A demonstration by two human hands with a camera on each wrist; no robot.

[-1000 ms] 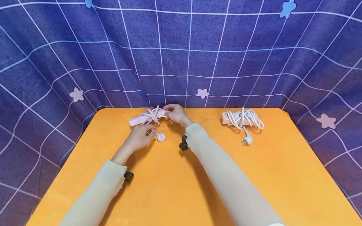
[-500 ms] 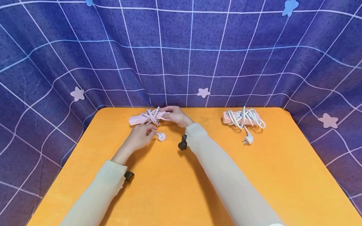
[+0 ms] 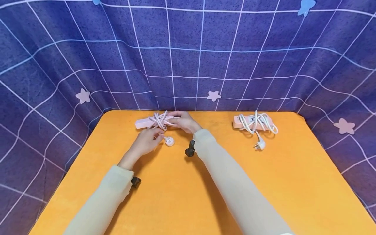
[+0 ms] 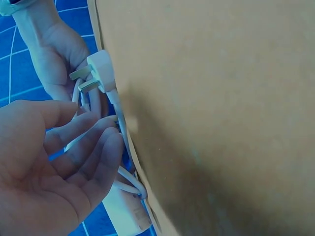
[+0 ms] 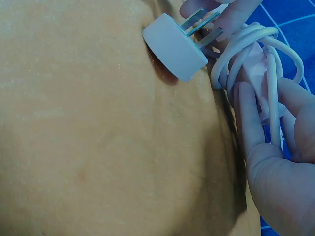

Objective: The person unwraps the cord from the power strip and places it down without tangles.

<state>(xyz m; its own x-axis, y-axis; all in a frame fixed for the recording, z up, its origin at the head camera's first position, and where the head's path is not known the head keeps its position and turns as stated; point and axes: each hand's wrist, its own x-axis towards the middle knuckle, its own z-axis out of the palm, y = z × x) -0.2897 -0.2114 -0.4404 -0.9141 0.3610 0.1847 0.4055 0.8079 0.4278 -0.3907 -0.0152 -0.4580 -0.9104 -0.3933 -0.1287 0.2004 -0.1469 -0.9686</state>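
A pale pink power strip, its white cord wound round the middle, lies at the table's back left. My right hand holds the strip's right end. In the right wrist view, the right thumb lies along the near side, and a loop of cord crosses inside the grip. My left hand is at the strip's near edge with loosely bent fingers, their tips right at the cord. The round three-pin plug rests just right of these fingertips, pins facing the left hand.
A second pink power strip, wrapped in white cord, lies at the back right, its plug toward the front. A blue gridded curtain with star shapes stands behind and beside the orange table.
The head view has shifted slightly. My right fingers have settled lower and closer round the strip's end. The left hand and the plug have hardly moved.
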